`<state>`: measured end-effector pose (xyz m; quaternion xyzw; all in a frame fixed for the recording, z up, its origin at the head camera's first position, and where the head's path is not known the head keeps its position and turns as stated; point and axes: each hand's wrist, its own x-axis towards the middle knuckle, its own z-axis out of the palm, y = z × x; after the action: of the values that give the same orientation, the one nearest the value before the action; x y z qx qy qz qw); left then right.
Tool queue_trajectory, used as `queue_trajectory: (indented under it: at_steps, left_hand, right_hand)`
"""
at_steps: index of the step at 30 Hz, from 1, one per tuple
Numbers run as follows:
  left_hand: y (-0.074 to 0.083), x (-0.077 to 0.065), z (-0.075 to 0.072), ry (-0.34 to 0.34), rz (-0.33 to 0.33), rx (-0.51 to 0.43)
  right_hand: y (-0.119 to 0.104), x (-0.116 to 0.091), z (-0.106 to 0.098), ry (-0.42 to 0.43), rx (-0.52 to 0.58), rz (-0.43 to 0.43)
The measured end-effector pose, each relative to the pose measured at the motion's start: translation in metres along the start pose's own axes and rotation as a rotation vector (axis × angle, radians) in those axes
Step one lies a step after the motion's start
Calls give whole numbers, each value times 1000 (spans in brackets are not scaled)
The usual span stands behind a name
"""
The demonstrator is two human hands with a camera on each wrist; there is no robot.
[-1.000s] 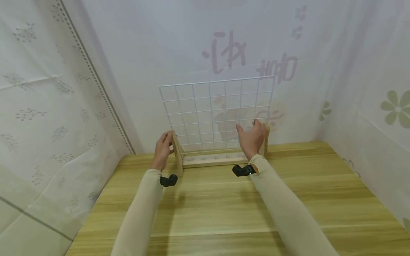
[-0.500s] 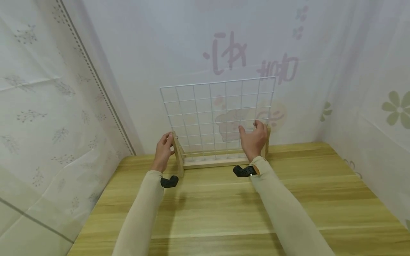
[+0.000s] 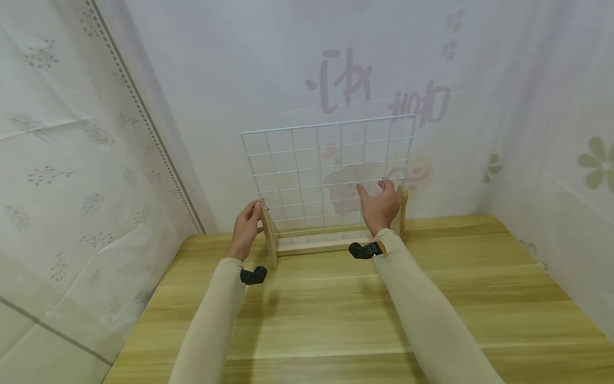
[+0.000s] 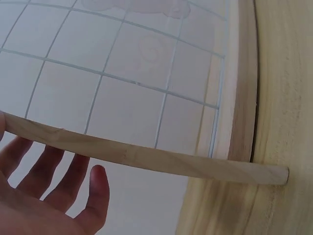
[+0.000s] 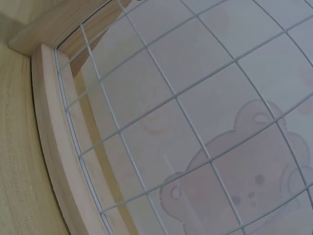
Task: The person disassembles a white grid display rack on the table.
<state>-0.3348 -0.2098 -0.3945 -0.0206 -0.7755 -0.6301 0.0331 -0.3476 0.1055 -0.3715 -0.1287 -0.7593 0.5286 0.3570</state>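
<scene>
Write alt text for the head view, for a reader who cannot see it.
A person's left grip holds the left post of a wooden stand and their right grip is at the right post. A white wire grid rises from the stand, on a wood-grain table before pale printed cloth.

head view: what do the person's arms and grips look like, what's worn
The left sleeve and right sleeve are long, plain and pale cream, ending at the wrists with a black, bent wrist camera on each; the right one's band shows small holes. The left grip and right grip are gloveless. No cables show.
</scene>
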Motion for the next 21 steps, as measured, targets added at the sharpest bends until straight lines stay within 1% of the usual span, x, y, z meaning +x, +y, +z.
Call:
queue_trajectory:
  at_steps: [3,6,11,16,21]
  left_hand:
    - [0,-1,0,4,33,53]
    - [-1,-2,0,3,55,71]
    - [-1,-4,-1,-22,65,63]
    - [-1,-6,-3,-28,77,37]
    - [-2,-10,-6,-36,69,40]
  right_hand:
    - [0,1,0,-12,13,21]
    - [1,2,0,-29,25,31]
    - [1,3,-1,-40,46,47]
    - [1,3,-1,-36,72,23]
    - [1,2,-1,-45,67,24]
